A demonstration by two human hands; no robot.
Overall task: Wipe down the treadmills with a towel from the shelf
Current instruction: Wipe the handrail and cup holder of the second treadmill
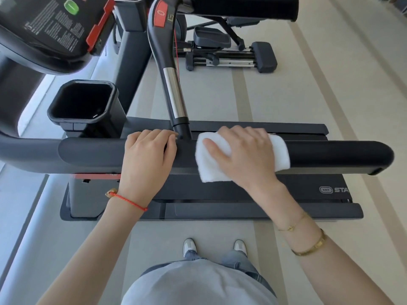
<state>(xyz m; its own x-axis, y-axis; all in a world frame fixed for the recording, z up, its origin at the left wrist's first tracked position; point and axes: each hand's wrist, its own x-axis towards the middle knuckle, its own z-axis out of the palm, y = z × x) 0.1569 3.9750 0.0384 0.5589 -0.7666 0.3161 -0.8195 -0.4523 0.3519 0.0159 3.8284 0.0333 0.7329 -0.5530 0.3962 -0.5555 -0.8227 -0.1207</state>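
Pressing white towel (240, 157) on handrail (330, 155), right hand (244, 150), cup holder (83, 102) beside.

Beyond the near machine: elliptical trainer (222, 52) standing on grey floor (286, 95) with paler beige stripes (243, 100). Dark foot pedal (211, 37) above silver rails (229, 62). Thin red cord (176, 47) hanging alongside. At bottom of view: two white shoes (189, 246), blue jeans (233, 258), grey shirt (198, 285). Red string bracelet (130, 201) and gold bangle (310, 246) on the wrists.
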